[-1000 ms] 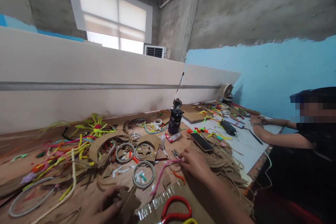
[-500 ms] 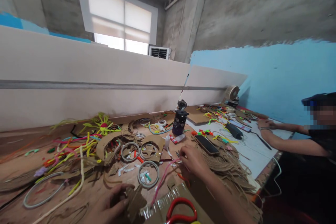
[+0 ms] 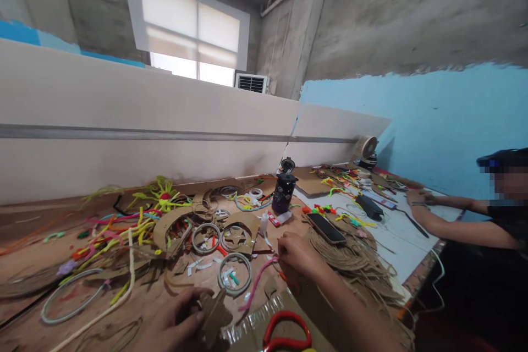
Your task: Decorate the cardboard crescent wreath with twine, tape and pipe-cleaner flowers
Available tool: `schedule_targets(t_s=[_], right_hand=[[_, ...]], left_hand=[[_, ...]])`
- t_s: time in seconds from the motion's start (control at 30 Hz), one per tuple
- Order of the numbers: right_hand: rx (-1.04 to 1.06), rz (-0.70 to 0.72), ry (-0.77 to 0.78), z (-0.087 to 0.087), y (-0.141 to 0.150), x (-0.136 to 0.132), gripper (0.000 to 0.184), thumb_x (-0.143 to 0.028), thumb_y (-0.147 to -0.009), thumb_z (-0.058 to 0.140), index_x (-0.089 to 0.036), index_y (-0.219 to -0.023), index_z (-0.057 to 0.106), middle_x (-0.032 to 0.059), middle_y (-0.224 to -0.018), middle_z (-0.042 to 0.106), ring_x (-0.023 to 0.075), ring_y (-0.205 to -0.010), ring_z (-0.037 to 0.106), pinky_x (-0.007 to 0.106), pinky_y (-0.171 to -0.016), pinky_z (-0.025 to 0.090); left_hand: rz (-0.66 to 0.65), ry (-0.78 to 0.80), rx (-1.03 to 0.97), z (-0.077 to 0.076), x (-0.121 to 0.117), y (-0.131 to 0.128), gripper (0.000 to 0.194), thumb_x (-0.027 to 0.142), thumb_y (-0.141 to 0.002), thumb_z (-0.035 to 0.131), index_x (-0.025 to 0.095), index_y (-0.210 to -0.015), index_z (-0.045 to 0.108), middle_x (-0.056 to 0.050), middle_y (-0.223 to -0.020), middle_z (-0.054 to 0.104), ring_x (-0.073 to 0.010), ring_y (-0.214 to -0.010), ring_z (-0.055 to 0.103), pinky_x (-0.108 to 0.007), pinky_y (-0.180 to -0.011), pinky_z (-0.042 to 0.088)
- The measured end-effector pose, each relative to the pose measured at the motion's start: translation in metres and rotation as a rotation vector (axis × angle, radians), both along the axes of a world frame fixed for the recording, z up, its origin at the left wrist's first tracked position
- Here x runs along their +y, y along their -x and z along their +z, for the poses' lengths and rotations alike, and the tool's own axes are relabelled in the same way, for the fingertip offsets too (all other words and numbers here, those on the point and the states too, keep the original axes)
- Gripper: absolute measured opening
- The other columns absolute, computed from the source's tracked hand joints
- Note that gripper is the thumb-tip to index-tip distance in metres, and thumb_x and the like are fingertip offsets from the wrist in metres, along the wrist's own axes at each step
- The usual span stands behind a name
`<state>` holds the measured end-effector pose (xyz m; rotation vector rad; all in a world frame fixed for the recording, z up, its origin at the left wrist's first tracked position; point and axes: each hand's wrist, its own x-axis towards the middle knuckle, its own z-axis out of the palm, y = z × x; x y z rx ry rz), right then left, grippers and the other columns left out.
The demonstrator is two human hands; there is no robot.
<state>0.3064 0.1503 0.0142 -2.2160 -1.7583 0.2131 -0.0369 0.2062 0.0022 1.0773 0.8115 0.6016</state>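
My left hand (image 3: 175, 322) grips a brown cardboard cut-out (image 3: 214, 316) at the bottom edge of the view, fingers curled around it. My right hand (image 3: 297, 253) rests further right on the wooden table (image 3: 33, 242), fingers pinched on the end of a pink pipe cleaner (image 3: 256, 283) that trails back toward me. A metal ring (image 3: 235, 279) with small scraps inside lies just left of that hand. Red-handled scissors (image 3: 287, 333) lie on a cardboard sheet near my right forearm.
Colourful pipe cleaners (image 3: 124, 225), cardboard arcs (image 3: 171, 225) and more rings (image 3: 205, 236) litter the table. A dark bottle (image 3: 284, 190), a phone (image 3: 325, 227) and a jute twine pile (image 3: 358, 261) sit to the right. Another person (image 3: 490, 220) works at the far right, by a small fan (image 3: 365, 148).
My right hand has drawn slightly toward me with the pink pipe cleaner. The camera view has shifted a little left. My left hand keeps its hold on the cardboard piece.
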Motion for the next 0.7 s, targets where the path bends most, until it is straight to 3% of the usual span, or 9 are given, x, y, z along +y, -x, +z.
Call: schedule_targets(t_s=[0.1, 0.27, 0.4, 0.5, 0.63, 0.7], right_hand=[[0.048, -0.010, -0.042, 0.005, 0.001, 0.004, 0.005, -0.018, -0.085, 0.067, -0.017, -0.080, 0.067, 0.0026, -0.089, 0.069, 0.0197, -0.088, 0.062, 0.032, -0.078, 0.045], [0.183, -0.025, -0.167, 0.021, 0.011, 0.022, 0.012, -0.013, -0.082, 0.058, -0.019, -0.085, 0.068, 0.0015, -0.081, 0.071, 0.0184, -0.078, 0.064, 0.025, -0.064, 0.039], [0.287, -0.004, -0.243, 0.026, 0.015, 0.030, 0.020, -0.018, -0.087, 0.052, -0.019, -0.100, 0.067, 0.0028, -0.095, 0.074, 0.0180, -0.080, 0.067, 0.025, -0.068, 0.044], [0.300, -0.010, -0.262, 0.023, 0.009, 0.020, 0.023, -0.021, -0.087, 0.053, -0.020, -0.103, 0.068, 0.0038, -0.102, 0.075, 0.0195, -0.085, 0.067, 0.026, -0.071, 0.045], [0.248, -0.029, -0.194, 0.013, -0.004, -0.009, 0.015, -0.018, -0.080, 0.058, -0.020, -0.084, 0.072, 0.0027, -0.083, 0.074, 0.0216, -0.080, 0.065, 0.027, -0.068, 0.043], [0.217, -0.021, -0.146, 0.006, -0.007, -0.021, 0.015, -0.015, -0.077, 0.060, -0.020, -0.082, 0.074, 0.0028, -0.083, 0.073, 0.0222, -0.082, 0.065, 0.028, -0.069, 0.042]], left_hand=[[-0.008, -0.031, 0.024, 0.001, 0.000, 0.000, 0.044, 0.042, -0.061, 0.089, 0.018, -0.096, 0.075, -0.009, -0.079, 0.072, -0.0338, -0.093, 0.071, -0.038, -0.080, 0.056], [-0.039, -0.016, 0.026, -0.002, 0.002, 0.000, 0.045, 0.047, -0.064, 0.086, 0.019, -0.097, 0.075, -0.008, -0.077, 0.071, -0.0317, -0.084, 0.072, -0.038, -0.075, 0.056], [-0.030, -0.037, 0.033, -0.003, 0.003, 0.001, 0.047, 0.047, -0.063, 0.087, 0.019, -0.098, 0.075, -0.009, -0.080, 0.072, -0.0308, -0.086, 0.071, -0.036, -0.075, 0.055], [-0.030, -0.029, 0.027, -0.001, 0.002, 0.002, 0.047, 0.046, -0.063, 0.087, 0.019, -0.099, 0.075, -0.009, -0.081, 0.072, -0.0295, -0.086, 0.070, -0.035, -0.076, 0.055], [-0.022, -0.032, 0.032, 0.001, 0.000, 0.000, 0.047, 0.044, -0.062, 0.087, 0.018, -0.098, 0.075, -0.009, -0.079, 0.071, -0.0300, -0.085, 0.069, -0.035, -0.077, 0.054], [-0.018, -0.022, 0.025, 0.001, -0.001, -0.002, 0.047, 0.043, -0.060, 0.088, 0.018, -0.097, 0.075, -0.008, -0.077, 0.071, -0.0305, -0.085, 0.068, -0.036, -0.077, 0.053]])
